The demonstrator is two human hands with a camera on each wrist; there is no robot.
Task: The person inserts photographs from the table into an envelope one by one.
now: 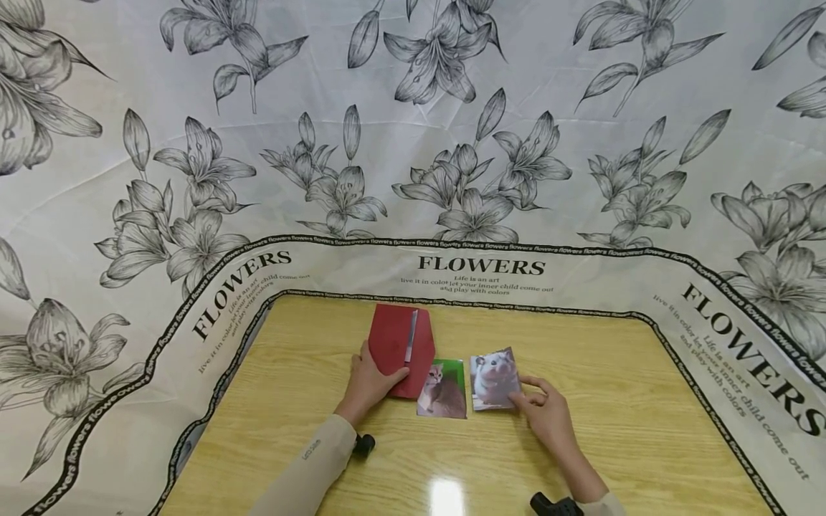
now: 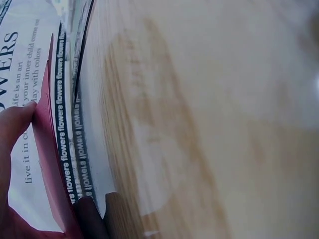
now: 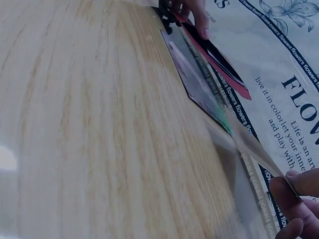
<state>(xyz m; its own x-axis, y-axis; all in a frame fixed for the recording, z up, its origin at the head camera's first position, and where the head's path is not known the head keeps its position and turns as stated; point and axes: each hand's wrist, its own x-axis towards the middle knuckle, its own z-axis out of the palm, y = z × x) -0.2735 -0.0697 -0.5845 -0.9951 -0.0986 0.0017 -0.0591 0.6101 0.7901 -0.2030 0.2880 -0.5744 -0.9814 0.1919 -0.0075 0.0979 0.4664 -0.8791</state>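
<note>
My left hand (image 1: 372, 385) grips a red envelope (image 1: 391, 340) by its near left side, the thumb lying across its front. A pale, shiny strip shows in the envelope's opening. In the left wrist view the envelope (image 2: 49, 149) appears edge-on between thumb and fingers. My right hand (image 1: 547, 410) pinches the lower right edge of a hamster photo card (image 1: 493, 381), picture side up; the right wrist view shows the thumb and finger on its edge. Between the hands a cat photo card (image 1: 447, 395) with a green background lies on the table, its upper left beside the envelope.
The wood-grain table (image 1: 619, 423) reflects a bright light near its front. A white curtain (image 1: 477, 215) printed with flowers and lettering borders the table at the back and both sides. Dark camera mounts (image 1: 364, 446) sit at both wrists.
</note>
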